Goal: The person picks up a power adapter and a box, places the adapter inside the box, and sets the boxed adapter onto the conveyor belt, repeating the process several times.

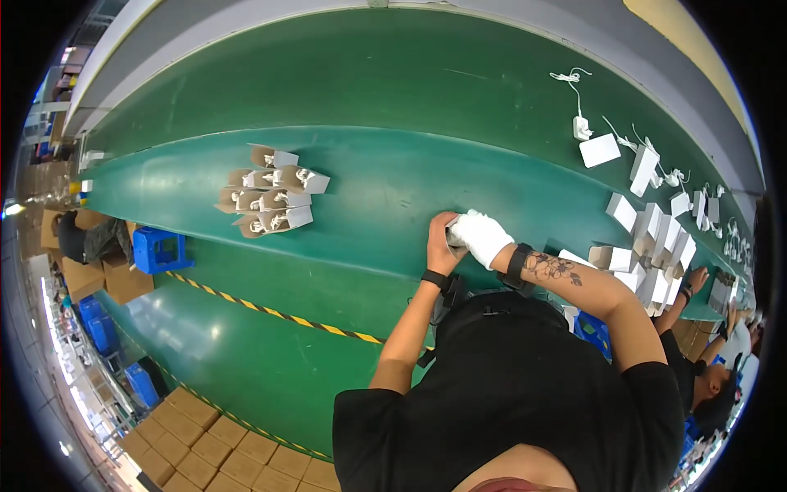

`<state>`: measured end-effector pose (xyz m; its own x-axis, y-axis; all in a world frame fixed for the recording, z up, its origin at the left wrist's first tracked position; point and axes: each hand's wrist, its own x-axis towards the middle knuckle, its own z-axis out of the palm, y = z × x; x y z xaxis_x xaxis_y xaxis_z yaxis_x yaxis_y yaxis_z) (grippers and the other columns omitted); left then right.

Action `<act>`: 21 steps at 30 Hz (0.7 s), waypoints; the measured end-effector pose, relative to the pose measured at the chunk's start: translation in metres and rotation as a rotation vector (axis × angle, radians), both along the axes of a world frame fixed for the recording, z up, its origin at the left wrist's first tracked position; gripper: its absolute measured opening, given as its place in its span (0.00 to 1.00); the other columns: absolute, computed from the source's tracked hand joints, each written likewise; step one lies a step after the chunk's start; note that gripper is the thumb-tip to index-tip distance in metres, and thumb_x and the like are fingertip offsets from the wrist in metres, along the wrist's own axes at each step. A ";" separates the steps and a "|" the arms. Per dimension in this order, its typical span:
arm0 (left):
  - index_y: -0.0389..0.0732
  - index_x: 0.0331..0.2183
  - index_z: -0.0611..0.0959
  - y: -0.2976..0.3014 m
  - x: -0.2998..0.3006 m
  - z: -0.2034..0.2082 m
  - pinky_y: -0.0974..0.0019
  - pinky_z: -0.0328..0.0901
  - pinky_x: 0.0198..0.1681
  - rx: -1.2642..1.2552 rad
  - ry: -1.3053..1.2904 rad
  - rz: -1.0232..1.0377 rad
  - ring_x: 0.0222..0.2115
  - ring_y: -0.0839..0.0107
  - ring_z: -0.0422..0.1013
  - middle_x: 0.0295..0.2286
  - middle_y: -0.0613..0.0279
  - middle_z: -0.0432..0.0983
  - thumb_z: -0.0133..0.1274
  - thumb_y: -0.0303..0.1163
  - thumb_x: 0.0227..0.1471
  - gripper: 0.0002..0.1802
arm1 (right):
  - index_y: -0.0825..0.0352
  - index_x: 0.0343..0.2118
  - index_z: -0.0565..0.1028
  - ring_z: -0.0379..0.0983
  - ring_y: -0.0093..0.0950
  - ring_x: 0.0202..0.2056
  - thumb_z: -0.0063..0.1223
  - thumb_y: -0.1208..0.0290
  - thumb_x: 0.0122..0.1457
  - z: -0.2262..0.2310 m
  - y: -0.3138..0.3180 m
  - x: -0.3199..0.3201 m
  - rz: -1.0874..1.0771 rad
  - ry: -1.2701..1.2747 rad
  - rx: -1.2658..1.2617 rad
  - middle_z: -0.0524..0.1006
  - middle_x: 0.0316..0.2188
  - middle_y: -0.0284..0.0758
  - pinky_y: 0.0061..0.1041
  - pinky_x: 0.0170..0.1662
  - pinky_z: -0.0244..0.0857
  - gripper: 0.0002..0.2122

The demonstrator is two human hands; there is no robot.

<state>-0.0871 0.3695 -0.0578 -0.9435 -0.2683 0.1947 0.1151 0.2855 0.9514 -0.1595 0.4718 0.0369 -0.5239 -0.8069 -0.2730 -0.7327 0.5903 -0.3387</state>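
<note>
Both hands meet at the near edge of the green work table [377, 193]. My left hand [442, 244], bare with a black strap at the wrist, curls around a small open carton [454, 239]. From the other side my right hand [484, 235], in a white glove, closes over the same carton and hides most of it. What is inside the carton cannot be made out. Further left on the table, several small open cartons [307, 179] stand in a tight group, flaps up, with white cabled pieces [279, 220] showing in them.
To the right lie several white cartons [648, 230], near a co-worker's hand [698, 279]. Along the far right are white adapters with cords [581, 128] and a white box [600, 151]. A blue stool [159, 250] stands left; brown boxes [221, 451] are stacked lower left.
</note>
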 end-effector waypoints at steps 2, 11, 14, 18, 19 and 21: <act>0.40 0.41 0.71 0.000 -0.003 0.001 0.58 0.61 0.47 -0.004 -0.013 0.000 0.43 0.52 0.65 0.39 0.52 0.69 0.65 0.27 0.26 0.34 | 0.69 0.23 0.75 0.73 0.40 0.29 0.51 0.74 0.44 0.007 -0.002 0.006 -0.090 0.060 0.126 0.74 0.25 0.44 0.33 0.32 0.68 0.05; 0.39 0.40 0.72 -0.005 -0.016 0.014 0.56 0.61 0.46 -0.158 -0.034 -0.150 0.41 0.51 0.66 0.38 0.53 0.71 0.65 0.30 0.27 0.32 | 0.69 0.20 0.74 0.74 0.41 0.24 0.51 0.74 0.42 -0.009 0.000 -0.013 -0.041 0.002 0.105 0.74 0.19 0.45 0.35 0.28 0.68 0.04; 0.39 0.40 0.72 -0.004 -0.014 0.017 0.56 0.61 0.46 -0.153 -0.080 -0.164 0.40 0.52 0.66 0.38 0.53 0.71 0.65 0.31 0.26 0.32 | 0.69 0.20 0.74 0.74 0.42 0.24 0.51 0.74 0.42 0.003 0.009 -0.016 0.079 0.041 0.044 0.74 0.19 0.45 0.35 0.29 0.68 0.05; 0.39 0.39 0.73 -0.007 -0.011 0.018 0.56 0.62 0.45 -0.169 -0.181 -0.227 0.40 0.52 0.66 0.38 0.53 0.71 0.66 0.33 0.26 0.33 | 0.68 0.21 0.74 0.73 0.42 0.25 0.51 0.73 0.43 0.016 0.016 -0.023 0.275 0.009 0.051 0.74 0.20 0.44 0.36 0.29 0.68 0.05; 0.39 0.39 0.73 -0.006 -0.011 0.018 0.56 0.62 0.45 -0.159 -0.171 -0.227 0.41 0.52 0.66 0.38 0.54 0.71 0.66 0.34 0.26 0.33 | 0.68 0.22 0.75 0.73 0.43 0.25 0.51 0.73 0.43 0.019 0.018 -0.024 0.342 -0.017 0.067 0.74 0.21 0.44 0.36 0.29 0.68 0.05; 0.39 0.39 0.73 -0.004 -0.010 0.018 0.56 0.61 0.45 -0.140 -0.155 -0.229 0.41 0.52 0.65 0.38 0.55 0.71 0.66 0.34 0.26 0.33 | 0.68 0.20 0.74 0.73 0.43 0.25 0.51 0.74 0.43 0.010 0.024 -0.019 0.320 -0.015 0.009 0.74 0.20 0.44 0.36 0.30 0.68 0.04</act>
<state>-0.0970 0.3653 -0.0402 -0.9976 -0.0260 0.0640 0.0483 0.3987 0.9158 -0.1786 0.4955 0.0471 -0.2399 -0.9276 -0.2865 -0.8765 0.3338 -0.3468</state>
